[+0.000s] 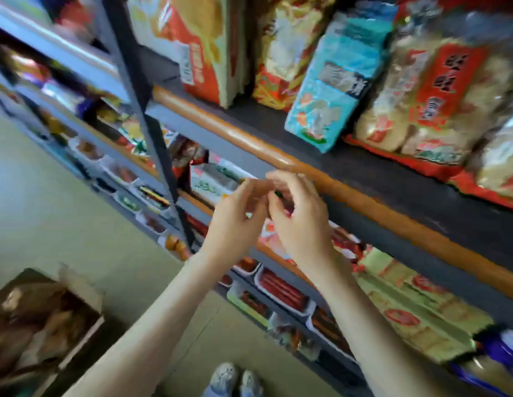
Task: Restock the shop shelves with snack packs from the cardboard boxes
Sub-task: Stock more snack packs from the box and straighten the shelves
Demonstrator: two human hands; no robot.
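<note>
My left hand (238,222) and my right hand (299,224) meet in front of the orange-edged shelf (364,202), fingertips together. Between them they pinch a small dark-green item (278,193); blur hides what it is. An open cardboard box (77,285) with brown snack packs (40,325) stands on the floor at the lower left, well away from both hands. On the shelf above the hands stand a teal pack (329,81), an orange-red pack (198,44) and a red-labelled cracker pack (421,96).
Below the hands, green packs (415,310) lie on a lower shelf and white trays of red snacks (283,290) sit lower still. A dark upright post (152,133) splits the shelving. More stocked shelves run off to the left. My shoes (235,379) stand on the beige floor (63,213).
</note>
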